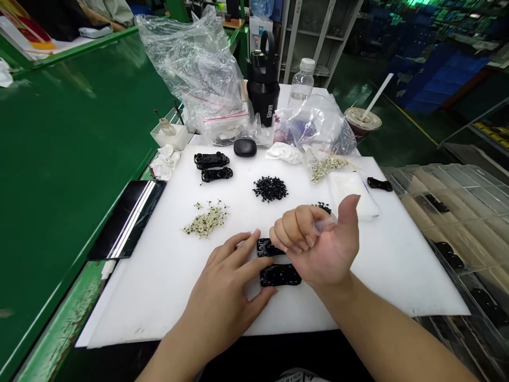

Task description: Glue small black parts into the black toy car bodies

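Two black toy car bodies lie one behind the other on the white work sheet in front of me. My left hand (234, 278) has its thumb and a finger at the near and far edges of the closer toy car body (280, 275). Other fingertips of that hand reach the left end of the farther toy car body (267, 248), which is partly hidden. Just above and to the right, my right hand (316, 241) has its fingers curled in and its thumb raised. Something whitish shows at its curled fingers, but I cannot make it out.
A pile of tiny black parts (270, 189) and a pile of pale, black-tipped bits (207, 221) lie beyond my hands. More black toy cars (211, 160) sit at the back left. A black flask (263, 87), plastic bags (199, 69) and a drink cup (361, 121) stand behind; a compartment box (457, 212) is right.
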Motion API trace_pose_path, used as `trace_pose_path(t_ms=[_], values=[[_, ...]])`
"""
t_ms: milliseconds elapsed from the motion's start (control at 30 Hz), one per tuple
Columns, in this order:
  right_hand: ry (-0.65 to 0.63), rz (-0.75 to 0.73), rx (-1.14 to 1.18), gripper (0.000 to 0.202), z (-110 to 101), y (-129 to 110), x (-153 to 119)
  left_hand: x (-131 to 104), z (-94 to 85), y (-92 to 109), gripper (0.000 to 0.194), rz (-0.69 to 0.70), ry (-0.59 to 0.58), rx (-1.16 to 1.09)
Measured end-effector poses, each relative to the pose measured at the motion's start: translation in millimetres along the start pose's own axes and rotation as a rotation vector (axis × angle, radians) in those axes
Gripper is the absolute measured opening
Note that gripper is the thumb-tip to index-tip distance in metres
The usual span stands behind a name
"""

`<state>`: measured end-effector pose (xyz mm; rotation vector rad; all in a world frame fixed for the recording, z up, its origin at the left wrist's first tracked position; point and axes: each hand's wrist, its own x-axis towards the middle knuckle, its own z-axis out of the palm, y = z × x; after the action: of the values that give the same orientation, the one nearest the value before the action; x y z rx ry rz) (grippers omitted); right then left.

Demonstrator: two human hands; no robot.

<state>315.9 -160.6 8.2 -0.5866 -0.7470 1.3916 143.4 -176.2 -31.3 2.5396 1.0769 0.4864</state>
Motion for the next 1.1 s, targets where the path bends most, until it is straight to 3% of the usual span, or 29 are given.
trace_pose_path(t_ms=[533,1100], values=[[-0.020,0.063,-0.009,0.050,-6,23,-4,0,-2.3,2,0.030,-0.024,-0.044,-0.059],[-0.010,0.077,-0.047,0.053,-8,25,-6,0,0.5,0,0.030,-0.020,-0.033,-0.051]])
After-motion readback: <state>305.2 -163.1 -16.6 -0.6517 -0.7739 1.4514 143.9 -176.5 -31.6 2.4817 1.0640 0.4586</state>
